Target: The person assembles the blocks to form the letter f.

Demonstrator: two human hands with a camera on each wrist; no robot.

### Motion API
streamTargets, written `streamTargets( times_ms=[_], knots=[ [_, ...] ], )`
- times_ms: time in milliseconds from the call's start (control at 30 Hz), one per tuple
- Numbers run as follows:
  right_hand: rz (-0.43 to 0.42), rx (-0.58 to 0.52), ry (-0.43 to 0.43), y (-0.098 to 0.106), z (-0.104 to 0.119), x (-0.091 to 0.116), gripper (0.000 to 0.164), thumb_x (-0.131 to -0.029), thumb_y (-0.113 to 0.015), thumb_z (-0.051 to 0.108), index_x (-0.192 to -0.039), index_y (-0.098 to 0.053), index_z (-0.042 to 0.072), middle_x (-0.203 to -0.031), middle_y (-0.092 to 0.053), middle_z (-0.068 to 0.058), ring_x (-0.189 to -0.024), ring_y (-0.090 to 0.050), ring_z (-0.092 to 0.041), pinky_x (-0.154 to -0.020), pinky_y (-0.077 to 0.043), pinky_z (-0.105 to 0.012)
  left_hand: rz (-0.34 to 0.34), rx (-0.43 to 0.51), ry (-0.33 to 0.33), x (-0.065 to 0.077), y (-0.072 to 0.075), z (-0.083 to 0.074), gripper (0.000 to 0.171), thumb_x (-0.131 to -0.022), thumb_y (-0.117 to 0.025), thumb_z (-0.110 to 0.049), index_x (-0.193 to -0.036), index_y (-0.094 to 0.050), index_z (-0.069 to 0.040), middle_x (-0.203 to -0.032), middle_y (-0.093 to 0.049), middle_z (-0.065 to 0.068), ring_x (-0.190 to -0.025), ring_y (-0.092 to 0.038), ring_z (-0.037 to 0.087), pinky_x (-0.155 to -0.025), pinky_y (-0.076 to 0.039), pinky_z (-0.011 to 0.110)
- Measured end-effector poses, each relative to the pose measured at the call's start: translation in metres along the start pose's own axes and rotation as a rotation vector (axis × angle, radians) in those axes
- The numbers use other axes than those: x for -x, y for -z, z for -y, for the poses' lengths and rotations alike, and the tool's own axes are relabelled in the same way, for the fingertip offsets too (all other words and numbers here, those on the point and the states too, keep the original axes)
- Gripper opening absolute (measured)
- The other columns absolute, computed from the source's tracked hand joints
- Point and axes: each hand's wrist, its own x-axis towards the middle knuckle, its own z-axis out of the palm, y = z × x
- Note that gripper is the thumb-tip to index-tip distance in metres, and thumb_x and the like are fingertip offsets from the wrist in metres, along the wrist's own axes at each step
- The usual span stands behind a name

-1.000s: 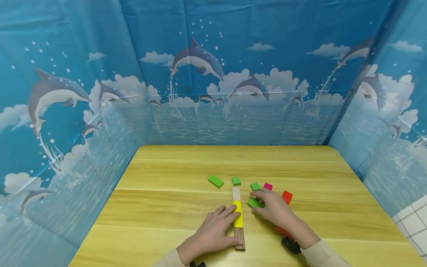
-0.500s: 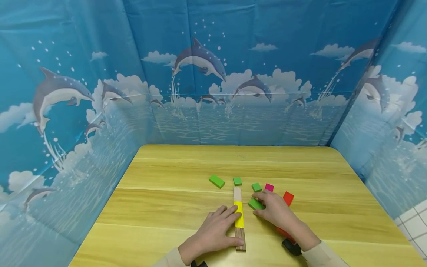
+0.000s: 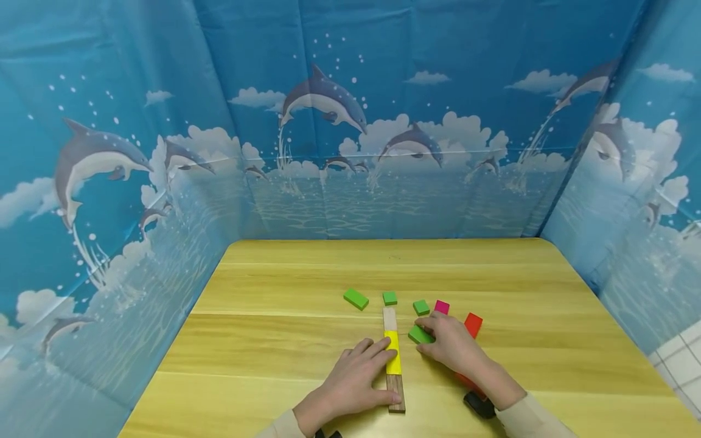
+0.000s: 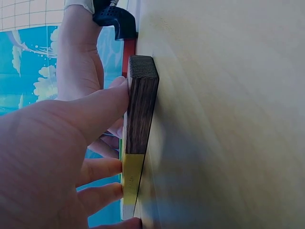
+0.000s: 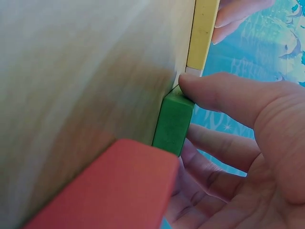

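A dark brown block (image 3: 395,385), a yellow block (image 3: 394,365) and a pale wood block (image 3: 389,319) lie end to end on the table. My left hand (image 3: 356,380) rests along this row, its thumb on the brown block (image 4: 141,117) and extended fingertips touching the yellow block (image 4: 132,174). To the right of the row, my right hand (image 3: 456,345) pinches a flat green block (image 3: 418,334) between thumb and fingers. The right wrist view has the thumb at one end of that green block (image 5: 173,125); the other fingers are partly hidden behind it.
Farther back lie a longer green block (image 3: 356,298), two small green blocks (image 3: 389,298) and a magenta block (image 3: 442,306). A red block (image 3: 473,325) sits beyond my right hand, and another red piece (image 3: 470,383) shows under that forearm. A dolphin-print curtain (image 3: 350,207) borders the table.
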Motion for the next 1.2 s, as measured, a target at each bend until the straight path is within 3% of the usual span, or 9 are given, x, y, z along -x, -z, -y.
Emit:
streamTargets(
  times_ms=[500,733,1200],
  knots=[
    [0.014,0.005,0.01,0.0015,0.0022,-0.001,0.045,-0.078,-0.087,0.015,-0.12,-0.073,0.005,-0.11,-0.066,-0.004,-0.079,-0.054,-0.012,-0.07,-0.049,-0.032,-0.004,0.004,0.011,0.0011,0.0012,-0.0024,0.083,-0.086,-0.053,-0.078,-0.15,-0.049,-0.026,-0.161,-0.032,-0.004,-0.14,-0.039,0.026,-0.1,-0.043,0.053],
    [-0.003,0.017,0.024,0.0021,0.002,-0.0014,0.043,-0.079,-0.085,0.013,-0.119,-0.074,0.006,-0.118,-0.066,-0.007,-0.09,-0.06,-0.015,-0.079,-0.054,-0.038,-0.001,0.011,0.011,0.0008,0.0026,-0.0046,0.082,-0.086,-0.054,-0.077,-0.149,-0.05,-0.025,-0.161,-0.033,-0.004,-0.14,-0.039,0.025,-0.099,-0.043,0.052],
    [-0.032,0.044,0.047,0.0005,0.0027,-0.0084,0.04,-0.079,-0.085,0.01,-0.118,-0.075,0.007,-0.108,-0.066,-0.004,-0.088,-0.058,-0.015,-0.08,-0.053,-0.038,-0.007,0.009,0.007,0.0008,-0.0001,-0.0037,0.081,-0.087,-0.053,-0.077,-0.149,-0.049,-0.026,-0.161,-0.033,-0.005,-0.14,-0.039,0.026,-0.099,-0.043,0.051]
  ],
)
